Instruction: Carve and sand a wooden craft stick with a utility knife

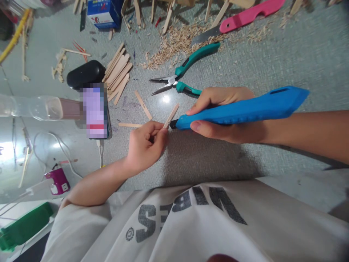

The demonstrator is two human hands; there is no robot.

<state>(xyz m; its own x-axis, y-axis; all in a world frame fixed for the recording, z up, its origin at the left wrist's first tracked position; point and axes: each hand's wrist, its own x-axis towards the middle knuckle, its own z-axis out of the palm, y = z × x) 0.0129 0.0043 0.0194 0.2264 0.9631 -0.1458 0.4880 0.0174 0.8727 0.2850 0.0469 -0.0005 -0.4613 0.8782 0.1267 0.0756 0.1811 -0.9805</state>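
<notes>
Between the thumb and fingers of my left hand (pixel 148 145) is the lower end of a short wooden craft stick (pixel 172 114). My right hand (pixel 223 112) wraps around a blue utility knife (pixel 237 112). The knife's dark tip meets the stick just above my left fingertips; how deep the blade sits cannot be made out. Close to my left hand lie two more stick pieces, one slanting (pixel 143 105) and one flat (pixel 129 125), partly behind my fingers. Pliers with green handles (pixel 174 80) lie with jaws apart beyond my right hand.
A pile of craft sticks (pixel 117 72) lies beside a black case (pixel 85 74) and a phone (pixel 95 112) on a cable. Wood shavings (pixel 171 45), a pink-handled knife (pixel 245 18) and a blue box (pixel 104 14) are at the back. A purple adapter (pixel 57 181) sits at left.
</notes>
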